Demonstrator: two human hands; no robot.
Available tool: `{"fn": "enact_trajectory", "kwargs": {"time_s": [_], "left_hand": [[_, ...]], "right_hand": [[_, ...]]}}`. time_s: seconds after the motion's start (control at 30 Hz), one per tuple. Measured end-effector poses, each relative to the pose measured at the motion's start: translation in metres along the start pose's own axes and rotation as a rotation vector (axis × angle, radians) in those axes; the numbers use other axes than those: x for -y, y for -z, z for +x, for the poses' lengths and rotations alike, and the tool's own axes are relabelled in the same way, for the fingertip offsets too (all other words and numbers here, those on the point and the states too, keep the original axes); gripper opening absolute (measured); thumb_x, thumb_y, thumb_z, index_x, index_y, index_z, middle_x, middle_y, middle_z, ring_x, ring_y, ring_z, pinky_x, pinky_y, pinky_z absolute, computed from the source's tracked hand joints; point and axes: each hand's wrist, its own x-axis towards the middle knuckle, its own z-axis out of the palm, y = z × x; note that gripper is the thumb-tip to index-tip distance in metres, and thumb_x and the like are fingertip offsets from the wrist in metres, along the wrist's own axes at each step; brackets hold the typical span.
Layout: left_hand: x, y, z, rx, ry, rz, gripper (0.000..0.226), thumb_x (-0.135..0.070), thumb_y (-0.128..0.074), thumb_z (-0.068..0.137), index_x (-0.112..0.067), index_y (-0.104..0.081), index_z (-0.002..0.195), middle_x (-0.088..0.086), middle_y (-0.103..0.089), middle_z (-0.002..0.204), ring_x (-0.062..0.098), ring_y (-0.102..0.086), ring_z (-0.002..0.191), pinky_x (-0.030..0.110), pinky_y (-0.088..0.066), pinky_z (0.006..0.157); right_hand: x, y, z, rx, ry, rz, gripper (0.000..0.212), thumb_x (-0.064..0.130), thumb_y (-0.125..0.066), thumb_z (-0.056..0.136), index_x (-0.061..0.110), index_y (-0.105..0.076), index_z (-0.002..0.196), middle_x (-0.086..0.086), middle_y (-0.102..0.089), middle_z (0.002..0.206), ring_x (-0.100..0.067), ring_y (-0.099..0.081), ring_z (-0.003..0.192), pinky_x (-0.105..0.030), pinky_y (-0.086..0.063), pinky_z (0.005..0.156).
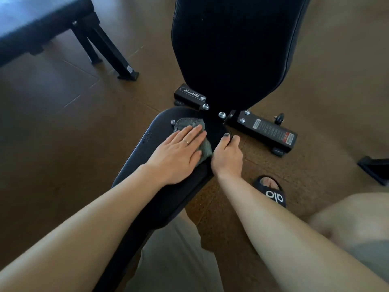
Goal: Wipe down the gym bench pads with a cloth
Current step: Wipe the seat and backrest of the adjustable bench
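Two hands (179, 152) on crumpled grey cloth (189, 125), smooth black seat pad (151, 133).

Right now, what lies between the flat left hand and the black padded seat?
A grey cloth, pressed under the left hand onto the seat pad, in the head view.

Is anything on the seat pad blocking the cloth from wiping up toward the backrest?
Nothing visible does. The left hand presses the grey cloth flat on the seat pad, bare ahead of it. The right hand grips the pad's right edge, beside the cloth, not ahead.
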Motion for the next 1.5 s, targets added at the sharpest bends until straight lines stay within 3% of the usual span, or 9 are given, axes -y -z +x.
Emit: {"fn": "enact_trajectory", "kwargs": {"time_s": [0.27,0.47,0.63,0.73,0.9,1.03,1.23,1.33,1.5], "left_hand": [[0.014,0.007,0.051,-0.044,0.075,-0.047,0.055,-0.044,-0.020,0.110,-0.039,-0.008,0.163,-0.013,0.001,0.172,0.011,0.001,0.158,0.034,0.000,0.128],[0.046,0.009,0.015,-0.083,0.316,-0.111,0.054,-0.041,-0.019,0.109,-0.041,-0.010,0.162,-0.009,-0.004,0.172,0.014,0.001,0.158,0.035,-0.002,0.128],[0.046,0.005,-0.048,-0.094,0.575,-0.316,0.053,-0.042,-0.020,0.108,-0.046,-0.012,0.160,-0.009,-0.012,0.169,0.024,-0.028,0.149,0.045,-0.035,0.112],[0.035,-0.002,-0.089,-0.126,0.618,-0.286,0.054,-0.044,-0.019,0.106,-0.044,-0.013,0.160,-0.009,-0.019,0.164,0.025,-0.039,0.140,0.046,-0.044,0.102],[0.022,-0.010,-0.131,-0.110,0.655,-0.321,0.058,-0.045,-0.020,0.106,-0.037,-0.012,0.162,-0.003,-0.020,0.165,0.025,-0.034,0.145,0.044,-0.040,0.110],[0.030,0.000,-0.100,-0.062,0.600,-0.243,0.058,-0.043,-0.026,0.108,-0.028,-0.013,0.163,0.008,-0.018,0.168,0.032,-0.031,0.147,0.044,-0.032,0.117],[0.040,0.013,0.011,-0.011,0.521,-0.176,0.063,-0.044,-0.023,0.109,-0.022,-0.004,0.164,0.023,-0.007,0.169,0.044,-0.021,0.151,0.048,-0.023,0.121],[0.044,0.013,0.024,-0.032,0.536,-0.189,0.061,-0.045,-0.022,0.108,-0.026,-0.007,0.164,0.019,-0.009,0.169,0.042,-0.025,0.148,0.048,-0.028,0.117],[0.038,0.002,-0.045,-0.091,0.569,-0.206,0.058,-0.045,-0.021,0.109,-0.029,-0.010,0.164,0.009,-0.019,0.166,0.033,-0.037,0.142,0.045,-0.038,0.108]], "right_hand": [[-0.003,-0.008,0.003,-0.051,0.012,0.041,0.036,0.041,-0.024,0.110,0.016,-0.046,0.126,-0.010,-0.060,0.114,-0.025,-0.055,0.093,-0.036,-0.037,0.077],[-0.002,-0.007,0.004,-0.035,0.007,0.033,0.040,0.044,-0.024,0.109,0.017,-0.045,0.129,-0.012,-0.062,0.115,-0.028,-0.061,0.100,-0.045,-0.049,0.085],[-0.001,-0.004,0.004,-0.005,-0.005,0.022,0.041,0.042,-0.024,0.109,0.012,-0.044,0.128,-0.018,-0.061,0.119,-0.036,-0.060,0.104,-0.040,-0.042,0.080],[0.000,-0.001,0.002,0.003,0.004,0.026,0.041,0.043,-0.024,0.109,0.012,-0.043,0.128,-0.018,-0.061,0.120,-0.036,-0.060,0.104,-0.041,-0.045,0.084],[0.001,0.001,0.000,0.024,0.006,0.041,0.039,0.042,-0.024,0.109,0.012,-0.043,0.127,-0.017,-0.060,0.119,-0.029,-0.059,0.097,-0.036,-0.039,0.076],[-0.002,-0.001,0.001,0.008,0.020,0.044,0.040,0.043,-0.025,0.109,0.014,-0.043,0.129,-0.014,-0.061,0.117,-0.026,-0.061,0.096,-0.029,-0.039,0.063],[-0.008,-0.007,0.007,-0.024,0.028,0.048,0.038,0.043,-0.026,0.109,0.014,-0.045,0.125,-0.013,-0.062,0.111,-0.027,-0.061,0.096,-0.039,-0.045,0.076],[-0.007,-0.010,0.008,-0.053,0.017,0.040,0.039,0.044,-0.025,0.108,0.014,-0.046,0.122,-0.013,-0.062,0.110,-0.030,-0.061,0.098,-0.044,-0.049,0.080],[-0.004,-0.009,0.006,-0.055,-0.007,0.048,0.041,0.044,-0.026,0.108,0.013,-0.044,0.126,-0.014,-0.062,0.113,-0.032,-0.062,0.099,-0.037,-0.042,0.075]]}}
